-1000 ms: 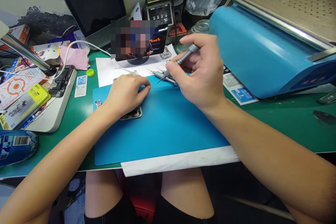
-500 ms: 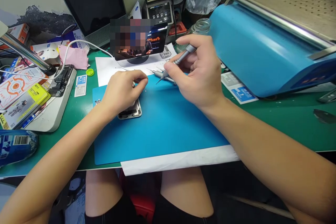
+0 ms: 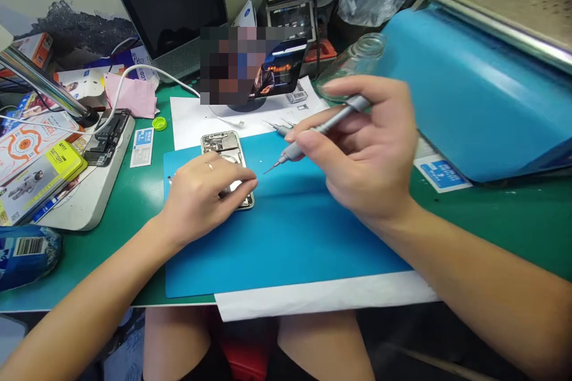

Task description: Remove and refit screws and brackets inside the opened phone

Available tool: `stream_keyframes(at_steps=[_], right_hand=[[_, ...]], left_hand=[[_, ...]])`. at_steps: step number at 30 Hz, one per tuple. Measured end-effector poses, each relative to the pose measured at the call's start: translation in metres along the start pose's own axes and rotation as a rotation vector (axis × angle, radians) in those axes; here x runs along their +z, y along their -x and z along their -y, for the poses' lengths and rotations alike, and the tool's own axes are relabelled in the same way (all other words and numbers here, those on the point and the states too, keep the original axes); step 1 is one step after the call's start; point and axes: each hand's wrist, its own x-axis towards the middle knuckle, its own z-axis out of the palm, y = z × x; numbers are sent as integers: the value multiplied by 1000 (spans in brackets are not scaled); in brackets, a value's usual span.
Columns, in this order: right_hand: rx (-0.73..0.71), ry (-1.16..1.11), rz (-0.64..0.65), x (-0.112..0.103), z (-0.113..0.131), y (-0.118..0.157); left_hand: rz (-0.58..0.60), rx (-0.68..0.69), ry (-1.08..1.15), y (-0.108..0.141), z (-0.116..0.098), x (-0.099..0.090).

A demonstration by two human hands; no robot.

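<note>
An opened phone (image 3: 227, 143) lies on the blue mat (image 3: 295, 244), its inner parts showing at the top end. My left hand (image 3: 201, 193) is over its lower half and hides much of it. Thumb and forefinger are pressed together at the phone's right edge; whatever is between them cannot be made out. In my right hand (image 3: 379, 149) is a slim grey precision screwdriver (image 3: 328, 125), slanted down to the left. Its thin tip is just above the mat, a little right of my left fingertips, apart from the phone.
More grey screwdrivers (image 3: 281, 129) lie behind the right hand. A propped phone (image 3: 281, 71) plays video at the back, beside a glass jar (image 3: 357, 62). A blue machine (image 3: 473, 95) stands right. Boxes (image 3: 44, 178) and a white cable (image 3: 117, 86) crowd the left.
My left hand has come nearer to me, uncovering the phone's top end. My right hand has lowered the screwdriver towards me, its tip closer to my left fingertips. The view has shifted slightly.
</note>
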Motion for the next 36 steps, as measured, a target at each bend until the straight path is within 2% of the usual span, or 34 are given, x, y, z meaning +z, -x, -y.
stream_keyframes(at_steps=[4, 9, 14, 19, 26, 36], right_hand=[[-59, -25, -23, 2, -1, 4], [-112, 23, -60, 4, -9, 10], [-118, 125, -139, 12, 5, 12], [-185, 221, -91, 17, 16, 10], [-362, 301, -44, 14, 9, 6], [-357, 266, -39, 16, 5, 6]], left_hand=[[-105, 33, 68, 3, 4, 6], [-84, 33, 102, 7, 9, 8], [-93, 38, 106, 9, 10, 11], [-96, 30, 102, 10, 11, 12], [-98, 32, 106, 9, 12, 13], [-94, 30, 115, 10, 12, 12]])
